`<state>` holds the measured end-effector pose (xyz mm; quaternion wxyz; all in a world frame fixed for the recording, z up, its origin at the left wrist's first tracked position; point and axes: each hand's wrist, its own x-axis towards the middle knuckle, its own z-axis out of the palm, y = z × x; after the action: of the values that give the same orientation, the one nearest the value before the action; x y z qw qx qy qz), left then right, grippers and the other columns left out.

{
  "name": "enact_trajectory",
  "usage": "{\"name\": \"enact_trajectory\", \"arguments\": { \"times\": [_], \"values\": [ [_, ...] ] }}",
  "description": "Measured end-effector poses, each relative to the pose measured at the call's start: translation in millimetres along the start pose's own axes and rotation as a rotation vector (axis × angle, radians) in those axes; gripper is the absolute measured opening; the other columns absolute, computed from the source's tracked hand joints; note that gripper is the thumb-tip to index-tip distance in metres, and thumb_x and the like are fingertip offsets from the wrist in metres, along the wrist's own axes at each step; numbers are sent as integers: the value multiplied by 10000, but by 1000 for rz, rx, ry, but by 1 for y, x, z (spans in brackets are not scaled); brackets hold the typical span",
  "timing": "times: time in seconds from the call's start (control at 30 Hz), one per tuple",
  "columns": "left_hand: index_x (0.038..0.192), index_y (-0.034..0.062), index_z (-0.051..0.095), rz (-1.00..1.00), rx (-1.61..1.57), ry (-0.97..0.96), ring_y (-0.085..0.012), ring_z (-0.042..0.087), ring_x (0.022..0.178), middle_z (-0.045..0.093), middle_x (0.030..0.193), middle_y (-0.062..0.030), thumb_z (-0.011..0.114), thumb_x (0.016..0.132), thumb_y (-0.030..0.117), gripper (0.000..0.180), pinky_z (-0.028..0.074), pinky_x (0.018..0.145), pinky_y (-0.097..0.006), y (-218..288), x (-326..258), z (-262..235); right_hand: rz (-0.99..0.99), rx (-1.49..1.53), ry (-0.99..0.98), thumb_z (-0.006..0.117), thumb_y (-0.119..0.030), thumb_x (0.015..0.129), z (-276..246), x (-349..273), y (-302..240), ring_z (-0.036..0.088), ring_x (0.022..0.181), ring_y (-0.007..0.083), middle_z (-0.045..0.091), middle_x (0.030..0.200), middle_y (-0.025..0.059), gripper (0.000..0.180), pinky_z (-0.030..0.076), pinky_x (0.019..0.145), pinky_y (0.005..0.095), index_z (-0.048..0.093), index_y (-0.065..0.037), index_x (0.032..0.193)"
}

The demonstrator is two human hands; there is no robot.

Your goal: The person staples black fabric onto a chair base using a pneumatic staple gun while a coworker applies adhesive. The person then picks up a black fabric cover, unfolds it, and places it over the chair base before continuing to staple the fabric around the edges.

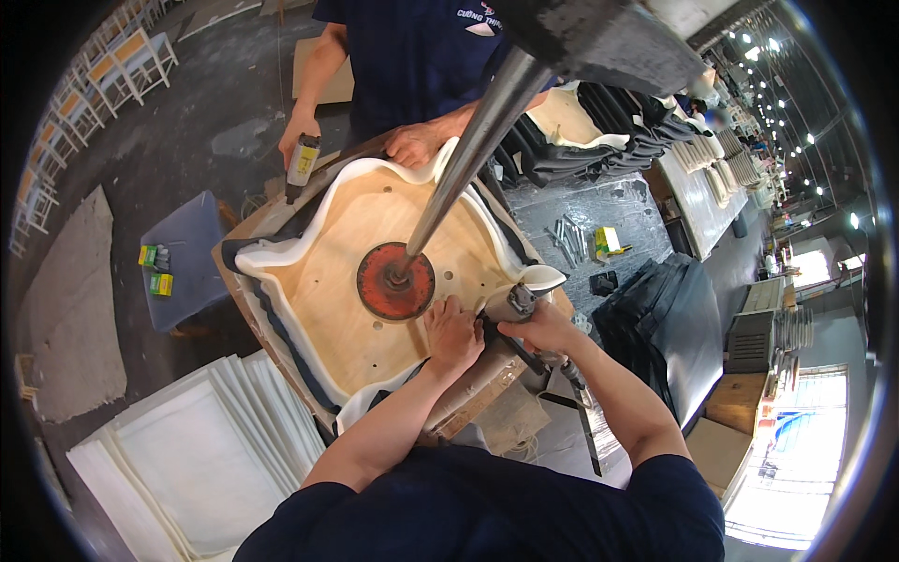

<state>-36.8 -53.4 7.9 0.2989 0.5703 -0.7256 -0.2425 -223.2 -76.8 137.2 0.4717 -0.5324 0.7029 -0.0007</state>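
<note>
Plywood seat panel [375, 253] is lying centre-frame under one red press disc [395, 280], left hand [453, 334] pressing its 5 o'clock edge flat, right hand [543, 326] gripping one staple gun [513, 303]; two yellow-green boxes [155, 270] sitting at 9 o'clock, one yellow-green box [609, 241] at 3.

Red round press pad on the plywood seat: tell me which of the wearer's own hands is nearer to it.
Left. The left hand presses on the seat edge just below-right of the red press pad; the right hand grips a pneumatic stapler farther right.

head fisheye, steeply downward, close over workbench [468, 393]
</note>
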Motion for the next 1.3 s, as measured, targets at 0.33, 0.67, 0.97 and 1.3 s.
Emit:
{"name": "enact_trajectory", "arguments": {
  "times": [0.33, 0.67, 0.97, 1.3],
  "values": [
    [928, 91, 814, 108, 31, 12, -333, 545, 1145, 614, 1094, -113, 804, 886, 264, 178, 390, 979, -490, -1, -10, -13, -91, -94, 138, 875, -421, 915, 14, 1, 0, 682, 518, 183, 677, 614, 73, 453, 536, 497, 355, 769, -11, 1076],
    [918, 85, 796, 22, -48, -37, -333, 544, 1149, 610, 1093, -113, 783, 909, 245, 161, 382, 1006, -493, -5, -9, -16, -1, 110, 45, 892, -412, 903, 18, -15, 1, 677, 525, 153, 703, 651, 57, 480, 543, 498, 322, 779, -5, 1133],
    [924, 86, 794, 37, 5, -38, -328, 541, 1133, 610, 1072, -96, 790, 916, 280, 194, 372, 990, -500, -7, -10, -17, -64, -62, 60, 870, -472, 904, 22, -8, -17, 694, 539, 192, 726, 687, 93, 541, 581, 555, 381, 780, 0, 1151],
    [894, 76, 776, 71, -2, 4, -345, 548, 1124, 617, 1073, -117, 780, 923, 279, 205, 387, 990, -503, -7, -18, -24, -75, 70, 51, 869, -475, 920, 23, -8, 16, 697, 520, 159, 707, 619, 59, 489, 556, 503, 325, 778, -20, 1076]
  ]
}}
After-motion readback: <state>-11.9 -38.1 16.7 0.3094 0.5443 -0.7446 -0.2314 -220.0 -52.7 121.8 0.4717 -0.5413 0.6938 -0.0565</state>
